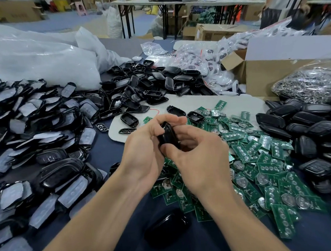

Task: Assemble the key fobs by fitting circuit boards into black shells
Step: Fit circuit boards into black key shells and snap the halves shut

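Together, both hands met above the middle of the dark blue table [108, 154], clasping a single black shell [168, 135] between them. The left hand [142, 146] had its back to the camera and its fingers bent round the shell's left side, with one digit stretched across the far end. The right hand [199, 158] gripped from the other side: its thumb pressed on the near end of the shell and its remaining fingers were curled in close beside it. The shell stood tilted on end, raised off the table, and whether a board sat inside it could not be told. Below and to the right of the hands lay a spread of green circuit boards [259, 158], many showing round silver cells. Empty open shells [148, 87] were heaped behind the hands, some spilling onto a pale mat [198, 102]. To the left lay a pile of black parts with grey film [34, 123], and at the far right a heap of closed black fobs [306, 126]. Another black shell [167, 228] lay on the table between the forearms. A cardboard box [264, 70] and a bag of metal rings [309, 85] stood at the right rear.
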